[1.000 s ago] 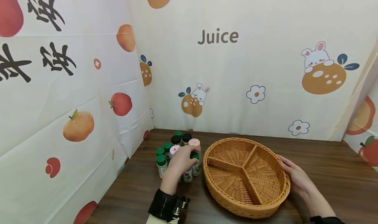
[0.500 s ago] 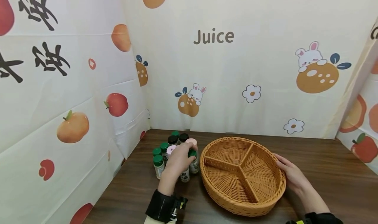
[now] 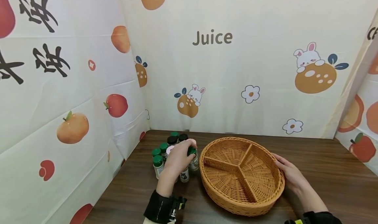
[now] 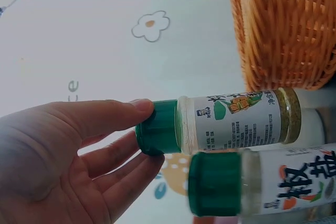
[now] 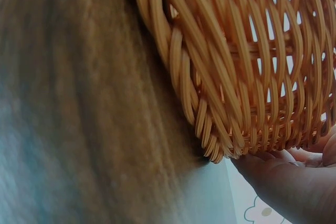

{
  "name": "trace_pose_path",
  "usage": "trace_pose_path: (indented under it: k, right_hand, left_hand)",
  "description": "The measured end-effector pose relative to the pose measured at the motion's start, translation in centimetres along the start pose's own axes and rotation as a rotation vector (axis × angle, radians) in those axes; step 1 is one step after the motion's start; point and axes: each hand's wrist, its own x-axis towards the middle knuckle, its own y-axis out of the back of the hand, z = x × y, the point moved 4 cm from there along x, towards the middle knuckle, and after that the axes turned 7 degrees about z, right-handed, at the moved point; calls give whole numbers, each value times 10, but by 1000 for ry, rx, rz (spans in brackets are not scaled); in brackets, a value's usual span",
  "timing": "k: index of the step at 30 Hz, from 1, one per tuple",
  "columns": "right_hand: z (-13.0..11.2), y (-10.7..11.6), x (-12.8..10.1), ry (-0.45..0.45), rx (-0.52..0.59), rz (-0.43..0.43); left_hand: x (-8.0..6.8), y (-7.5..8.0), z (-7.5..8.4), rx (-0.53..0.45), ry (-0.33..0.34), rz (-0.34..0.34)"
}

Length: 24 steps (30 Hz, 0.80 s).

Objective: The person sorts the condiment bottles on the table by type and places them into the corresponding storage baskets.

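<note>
My left hand [image 3: 178, 160] reaches over a cluster of spice bottles and pinches the green cap of one seasoning bottle [image 4: 233, 121]. In the left wrist view the thumb lies on one side of that cap and the fingertips on the other. Beside it stands a second green-capped spice bottle [image 4: 215, 184]. At the right, my right hand [image 3: 290, 176] holds the rim of a round wicker basket [image 3: 245, 209], thumb over the edge. The right wrist view shows the woven side [image 5: 252, 66] close up, with part of the hand behind it.
Several more bottles crowd around my left hand, some with green caps [image 3: 157, 160], black caps [image 3: 172, 140] and a pale pink cap [image 3: 169, 149]. The basket has three compartments split by wicker dividers [image 3: 220, 164]. Printed cloth [image 3: 221, 70] hangs behind the dark wooden table [image 3: 325, 171].
The head view has turned slightly to the right. A pink cap seen beyond my left fingers earlier is now hidden behind that hand. My right hand stays on the basket.
</note>
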Motion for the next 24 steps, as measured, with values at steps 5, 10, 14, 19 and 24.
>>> trace_pose_path:
  k: [5, 10, 14, 19, 24]
  right_hand:
    - [-1, 0, -3, 5, 1, 6]
    - [-4, -3, -3, 22, -7, 12]
    - [-9, -7, -2, 33, -22, 25]
    - [-8, -9, -2, 30, -11, 23]
    - [-4, -5, -5, 28, 3, 37]
  left_hand:
    - [-3, 8, 11, 22, -16, 8]
    - [-7, 23, 20, 39, -26, 25]
    - [-9, 36, 28, 36, -45, 60]
    - [-12, 37, 38, 23, -83, 58]
    - [-11, 27, 55, 21, -133, 23]
